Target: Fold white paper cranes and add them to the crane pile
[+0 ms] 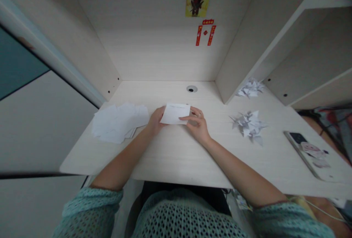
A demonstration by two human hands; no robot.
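Note:
Between my two hands, just above the desk's middle, is a white sheet of paper [174, 114] with a faint line of print near its far edge. My left hand [157, 120] grips the sheet's left edge, its fingers partly hidden underneath. At the opposite edge, my right hand [199, 126] pinches the paper, with a finger lying over its face and a ring on one finger. Left of my left hand lies a spread pile of white paper sheets [118, 122]. To the right of my right hand sits a heap of folded paper pieces [250, 125] with pointed tips.
A second heap of folded paper [251, 88] lies farther back, beside the upright divider [236, 62]. A phone [310, 155] rests face down near the desk's right side. At the desk's back is a round cable hole [191, 89]. Red stickers [205, 33] are on the back panel.

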